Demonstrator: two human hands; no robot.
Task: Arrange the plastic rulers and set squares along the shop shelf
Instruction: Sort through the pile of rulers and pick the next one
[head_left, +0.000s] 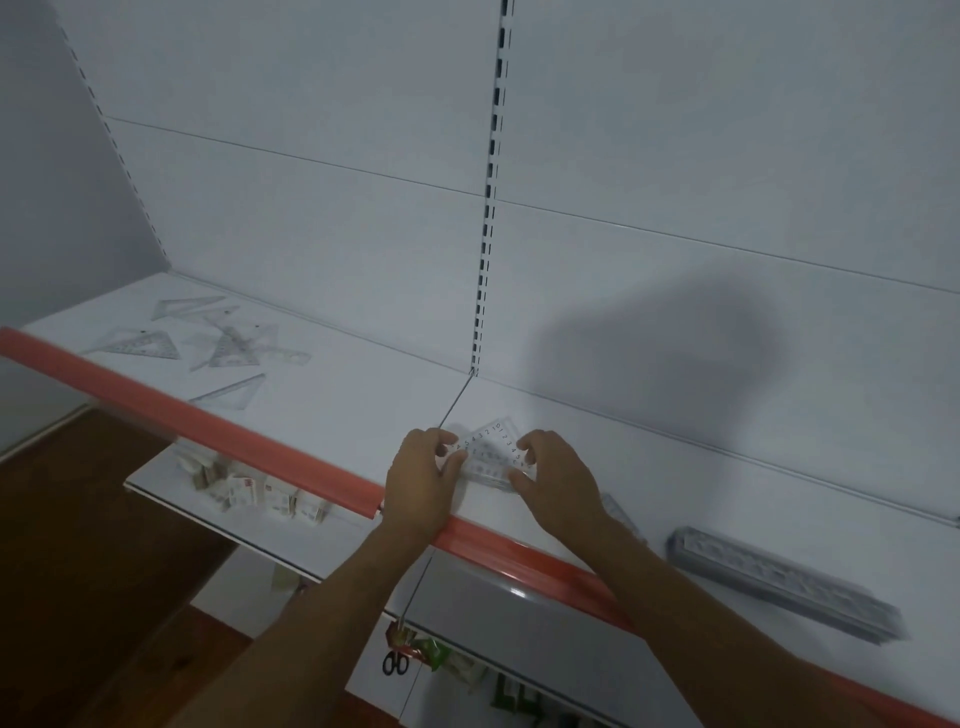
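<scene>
A small stack of clear plastic set squares (491, 454) lies on the white shelf (363, 395) just right of the seam between two shelf boards. My left hand (423, 480) grips the stack's left side with curled fingers. My right hand (553, 470) pinches its right side. Several loose clear set squares (218, 343) lie scattered at the shelf's far left. A bundle of clear straight rulers (779, 582) lies on the shelf to the right of my right forearm. Another clear piece (618, 512) shows partly behind my right wrist.
An orange price rail (208, 421) runs along the shelf's front edge under my forearms. A slotted upright (491, 208) divides the white back panel. The lower shelf holds small white boxes (265, 496); scissors (396, 662) and packets hang below.
</scene>
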